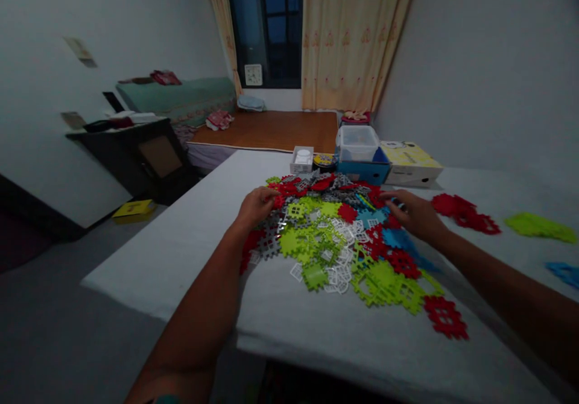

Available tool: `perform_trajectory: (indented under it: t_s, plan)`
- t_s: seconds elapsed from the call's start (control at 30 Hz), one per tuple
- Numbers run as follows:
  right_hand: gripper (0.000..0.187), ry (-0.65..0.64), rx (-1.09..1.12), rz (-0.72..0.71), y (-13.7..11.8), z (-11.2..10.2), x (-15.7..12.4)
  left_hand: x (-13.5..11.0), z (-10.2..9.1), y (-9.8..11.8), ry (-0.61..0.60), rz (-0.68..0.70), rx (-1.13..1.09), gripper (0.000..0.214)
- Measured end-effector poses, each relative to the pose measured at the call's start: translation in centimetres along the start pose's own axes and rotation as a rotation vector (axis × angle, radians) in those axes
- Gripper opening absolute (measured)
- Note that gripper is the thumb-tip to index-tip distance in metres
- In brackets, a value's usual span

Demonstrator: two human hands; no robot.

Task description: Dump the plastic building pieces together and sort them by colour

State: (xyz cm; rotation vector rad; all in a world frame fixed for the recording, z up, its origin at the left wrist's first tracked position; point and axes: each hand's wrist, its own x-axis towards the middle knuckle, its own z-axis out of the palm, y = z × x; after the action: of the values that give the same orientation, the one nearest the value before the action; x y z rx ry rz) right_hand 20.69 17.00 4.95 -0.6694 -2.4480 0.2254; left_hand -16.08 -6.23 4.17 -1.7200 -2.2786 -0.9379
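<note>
A heap of flat, notched plastic building pieces lies spread over a white-covered table [199,223]. At the heap's left edge, my left hand [257,206] has its fingers closed on a red building piece [278,201]. Across the pile, my right hand [414,212] is open, thumb and forefinger apart, its fingertips at the red and blue pieces [371,217]. Between the hands lie green pieces [303,241], small white window-like frames [337,277] and grey pieces [312,182]. One red piece [446,318] rests nearest the front right.
Behind the heap stand a small white box [301,160], a round yellow-and-black tin [324,161], a blue box [362,172] with a clear plastic tub [357,143], and a yellow-white carton [411,163]. Separate red [464,212], green [540,226] and blue [565,272] piles lie at right.
</note>
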Motion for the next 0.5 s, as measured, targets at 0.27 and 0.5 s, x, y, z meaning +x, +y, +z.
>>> perform_trajectory:
  t_s: [0.27,0.5]
  plan:
    - [0.026,-0.426,0.062,-0.286,-11.9,8.3,4.8,-0.4,2.5,0.6,-0.128,0.337,-0.062,0.027]
    - [0.029,-0.404,0.025,-0.286,-12.5,8.4,5.9,-0.7,3.0,0.9,-0.208,0.416,0.018,0.027]
